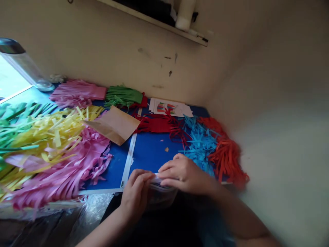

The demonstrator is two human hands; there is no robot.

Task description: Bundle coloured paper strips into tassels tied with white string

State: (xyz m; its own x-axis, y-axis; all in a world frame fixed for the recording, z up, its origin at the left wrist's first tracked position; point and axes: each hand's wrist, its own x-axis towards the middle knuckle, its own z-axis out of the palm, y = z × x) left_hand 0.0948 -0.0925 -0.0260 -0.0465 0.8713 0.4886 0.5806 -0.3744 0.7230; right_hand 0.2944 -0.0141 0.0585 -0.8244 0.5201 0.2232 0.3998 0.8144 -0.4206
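Note:
At the table's near edge, above my lap, both hands hold a clear, see-through plastic packet [161, 197] with a whitish top edge. My left hand [137, 192] grips its left side, fingers bent over the top. My right hand [183, 174] pinches the top edge from the right with thumb and fingers. What is inside the packet is too blurred to make out. Beyond the hands lie a red fringed paper tassel [156, 124] and, to the right, blue fringed paper [202, 140].
On the blue table [151, 152] at left are pink [84, 161], yellow [56, 128] and green [15, 120] fringed papers. A brown paper envelope [117, 123], a printed card [171, 108] and orange fringe [226, 151] lie there too. A bottle [25, 65] stands far left; a shelf [159, 24] hangs above.

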